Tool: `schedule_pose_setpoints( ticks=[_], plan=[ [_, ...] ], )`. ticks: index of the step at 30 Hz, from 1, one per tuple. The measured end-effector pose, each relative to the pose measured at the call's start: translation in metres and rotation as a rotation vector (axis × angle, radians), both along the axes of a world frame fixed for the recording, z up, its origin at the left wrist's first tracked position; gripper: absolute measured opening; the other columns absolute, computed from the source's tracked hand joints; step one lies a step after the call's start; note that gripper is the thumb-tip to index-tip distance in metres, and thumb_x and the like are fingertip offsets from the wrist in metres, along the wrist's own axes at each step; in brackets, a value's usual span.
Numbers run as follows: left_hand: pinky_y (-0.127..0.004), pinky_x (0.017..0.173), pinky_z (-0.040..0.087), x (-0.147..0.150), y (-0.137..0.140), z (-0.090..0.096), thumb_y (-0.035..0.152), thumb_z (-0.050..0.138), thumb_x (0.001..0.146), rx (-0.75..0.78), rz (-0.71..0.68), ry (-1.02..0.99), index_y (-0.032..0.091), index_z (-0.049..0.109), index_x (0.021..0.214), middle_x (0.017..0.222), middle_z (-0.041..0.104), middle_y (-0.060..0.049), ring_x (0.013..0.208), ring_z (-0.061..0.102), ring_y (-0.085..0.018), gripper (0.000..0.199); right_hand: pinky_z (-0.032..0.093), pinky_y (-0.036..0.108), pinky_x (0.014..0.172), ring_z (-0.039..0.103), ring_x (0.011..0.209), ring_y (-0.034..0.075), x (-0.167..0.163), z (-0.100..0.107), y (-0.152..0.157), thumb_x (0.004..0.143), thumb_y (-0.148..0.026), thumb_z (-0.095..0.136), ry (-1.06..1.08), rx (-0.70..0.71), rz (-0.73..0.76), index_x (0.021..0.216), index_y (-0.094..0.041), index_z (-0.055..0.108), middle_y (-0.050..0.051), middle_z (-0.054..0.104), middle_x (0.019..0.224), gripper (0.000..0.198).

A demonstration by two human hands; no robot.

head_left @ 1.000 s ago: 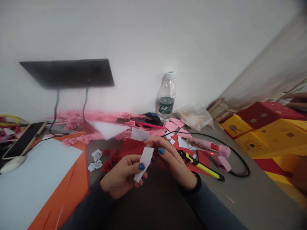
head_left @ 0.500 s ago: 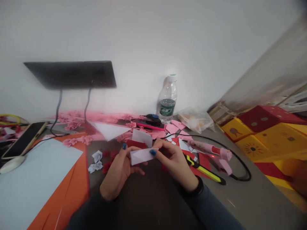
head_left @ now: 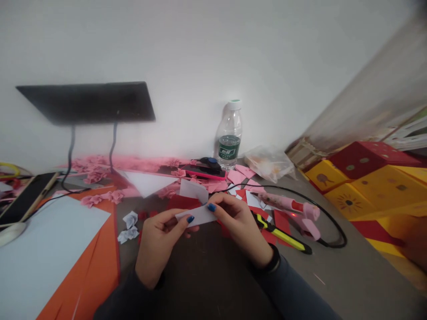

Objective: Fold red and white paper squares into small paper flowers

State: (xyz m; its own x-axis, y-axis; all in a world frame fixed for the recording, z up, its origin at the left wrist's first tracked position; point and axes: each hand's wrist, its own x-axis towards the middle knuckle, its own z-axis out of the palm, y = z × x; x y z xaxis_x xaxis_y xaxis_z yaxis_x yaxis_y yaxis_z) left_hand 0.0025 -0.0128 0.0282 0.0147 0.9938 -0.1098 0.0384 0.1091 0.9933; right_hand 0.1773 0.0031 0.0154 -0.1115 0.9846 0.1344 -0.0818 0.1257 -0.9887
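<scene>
Between my two hands a small white strip of paper (head_left: 201, 216) is held just above the dark tabletop. My left hand (head_left: 161, 240) pinches its left end, the thumb lying on top. At the other end, my right hand (head_left: 237, 222) grips it between thumb and fingers. Another white paper piece (head_left: 193, 191) with a curled edge lies just behind, over red paper (head_left: 178, 202). To the left of my left hand sit white folded paper flowers (head_left: 129, 226). A yellow-black utility knife (head_left: 287, 237) and a pink glue gun (head_left: 293, 206) rest to the right of my right hand.
A water bottle (head_left: 229, 135) stands against the wall, beside a clear plastic bag (head_left: 270, 162). The glue gun's black cable (head_left: 336, 226) loops on the right. Large white sheets (head_left: 56, 249) and orange paper (head_left: 100, 262) cover the left; yellow and red boxes (head_left: 380, 191) stand at right.
My left thumb has come down onto the strip's left end, where the hand was more open before. The strip tilts differently. The whole view has shifted slightly.
</scene>
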Motion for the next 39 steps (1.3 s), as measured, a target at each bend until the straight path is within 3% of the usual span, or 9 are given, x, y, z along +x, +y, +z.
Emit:
schedule_pose_setpoints(
  ticks=[9, 19, 28, 39],
  plan=[
    [-0.026, 0.058, 0.061, -0.002, -0.001, -0.005, 0.034, 0.067, 0.083, -0.005, -0.026, -0.011, 0.013, 0.078, 0.093, 0.079, 0.080, -0.009, 0.069, 0.076, -0.022, 0.025, 0.042, 0.025, 0.058, 0.051, 0.065, 0.014, 0.001, -0.004, 0.003, 0.079, -0.044, 0.071, 0.104, -0.058, -0.014, 0.077, -0.020, 0.062, 0.001, 0.058, 0.073, 0.026],
    [-0.028, 0.059, 0.060, -0.003, -0.001, -0.009, 0.038, 0.066, 0.084, -0.043, -0.049, -0.063, 0.011, 0.077, 0.099, 0.084, 0.079, -0.011, 0.070, 0.075, -0.023, 0.032, 0.043, 0.026, 0.058, 0.052, 0.066, 0.015, 0.002, -0.003, 0.002, 0.078, -0.047, 0.072, 0.073, -0.090, -0.012, 0.079, -0.020, 0.064, 0.002, 0.060, 0.074, 0.029],
    [-0.027, 0.057, 0.059, -0.003, 0.001, -0.005, 0.040, 0.068, 0.081, -0.040, -0.068, -0.020, 0.012, 0.077, 0.085, 0.071, 0.077, -0.009, 0.062, 0.073, -0.022, 0.030, 0.043, 0.025, 0.058, 0.051, 0.065, 0.015, 0.002, -0.003, 0.001, 0.082, -0.046, 0.068, 0.015, -0.027, -0.005, 0.078, -0.019, 0.062, 0.002, 0.058, 0.074, 0.028],
    [-0.026, 0.060, 0.059, -0.003, 0.000, 0.001, 0.034, 0.066, 0.082, -0.020, -0.107, 0.050, 0.013, 0.077, 0.088, 0.070, 0.078, -0.007, 0.061, 0.072, -0.019, 0.025, 0.044, 0.026, 0.058, 0.053, 0.066, 0.016, 0.002, -0.003, 0.002, 0.080, -0.046, 0.069, 0.002, -0.020, -0.050, 0.080, -0.019, 0.064, 0.002, 0.060, 0.075, 0.027]
  ],
)
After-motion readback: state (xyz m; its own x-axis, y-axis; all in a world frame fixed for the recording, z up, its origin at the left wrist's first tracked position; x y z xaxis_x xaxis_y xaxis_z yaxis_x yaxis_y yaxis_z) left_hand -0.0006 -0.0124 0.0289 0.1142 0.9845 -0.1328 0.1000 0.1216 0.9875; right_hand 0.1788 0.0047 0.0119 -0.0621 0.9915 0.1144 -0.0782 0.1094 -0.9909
